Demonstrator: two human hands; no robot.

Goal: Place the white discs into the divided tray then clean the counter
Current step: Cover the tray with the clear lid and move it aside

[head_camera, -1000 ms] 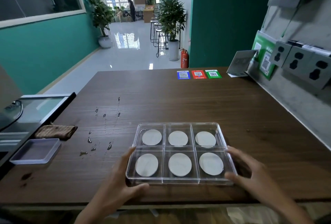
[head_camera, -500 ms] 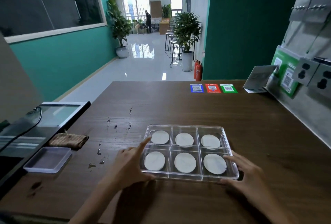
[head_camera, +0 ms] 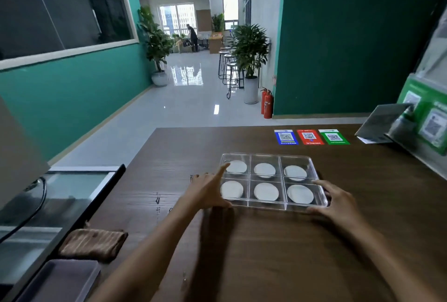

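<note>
Clear plastic, six compartments in two rows of three: that is the divided tray, and it sits flat on the dark wooden counter, toward the far right part of it. I count one of the white discs lying in every compartment, so all six are filled.

My left hand is at the tray's left side, its forefinger stretched along the left wall toward the far corner and the thumb against the near left corner; the fingers are spread, not curled into a fist. My right hand is at the near right corner, fingers lying over the right rim and thumb along the front edge. Both hands bracket the tray from its two sides, but I cannot tell whether either one truly squeezes it or only rests against it.

Left of the left hand I see small water drops scattered on the wood. Near the counter's left edge lies a folded brown cloth, and just in front of it a shallow grey tray. Beyond the divided tray, three QR stickers, blue, red and green, lie flat in a row near the far edge.
</note>
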